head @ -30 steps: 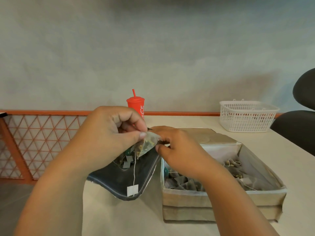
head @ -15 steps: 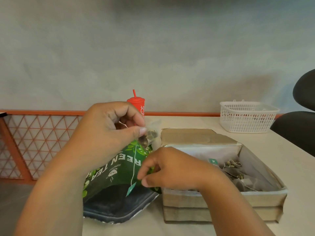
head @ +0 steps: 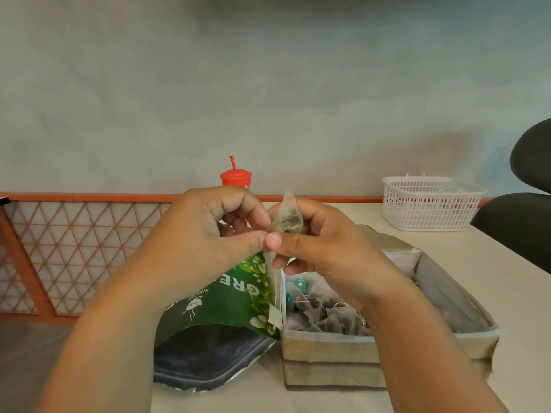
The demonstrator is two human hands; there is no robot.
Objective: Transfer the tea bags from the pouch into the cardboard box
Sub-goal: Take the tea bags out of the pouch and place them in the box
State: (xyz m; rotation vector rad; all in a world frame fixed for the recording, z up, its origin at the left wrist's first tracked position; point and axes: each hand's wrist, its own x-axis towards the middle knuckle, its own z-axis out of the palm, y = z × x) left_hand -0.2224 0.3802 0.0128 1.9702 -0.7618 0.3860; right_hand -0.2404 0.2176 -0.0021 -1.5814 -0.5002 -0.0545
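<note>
I see my left hand (head: 208,234) and right hand (head: 325,248) both pinching one tea bag (head: 287,220) at mid-frame; its tag (head: 274,318) dangles at 6 o'clock. The green pouch (head: 220,296) lies at 7 o'clock of the bag; the cardboard box (head: 328,350), holding more bags, sits at 5 o'clock

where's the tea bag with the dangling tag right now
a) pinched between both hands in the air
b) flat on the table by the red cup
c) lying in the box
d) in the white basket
a: the left hand and right hand pinch the tea bag up off the table, and its string hangs down in front of the pouch beside the box.
</note>
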